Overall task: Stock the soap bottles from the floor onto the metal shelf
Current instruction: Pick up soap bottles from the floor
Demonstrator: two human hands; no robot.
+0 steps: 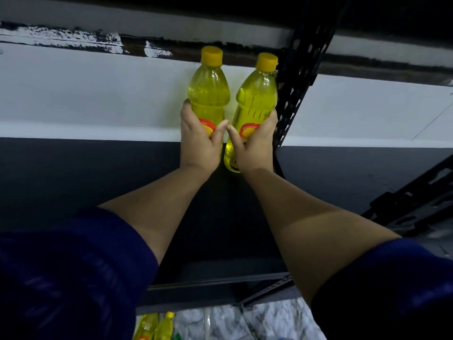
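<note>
Two clear bottles of yellow soap with yellow caps stand upright at the back of the dark metal shelf [85,180]. My left hand [199,141] grips the lower body of the left bottle [209,92], over its red label. The right bottle [257,99] is held the same way by my right hand [255,146] and sits close against the black perforated upright [294,77]. The two bottles stand side by side, a small gap between them. More yellow bottles [154,326] stand on the floor below the shelf's front edge.
A white wall [98,94] runs behind the shelf, and an upper shelf board with chipped paint [73,38] hangs just above the caps. A second perforated strut [416,202] crosses at the right. Marbled floor [220,322] shows under the shelf.
</note>
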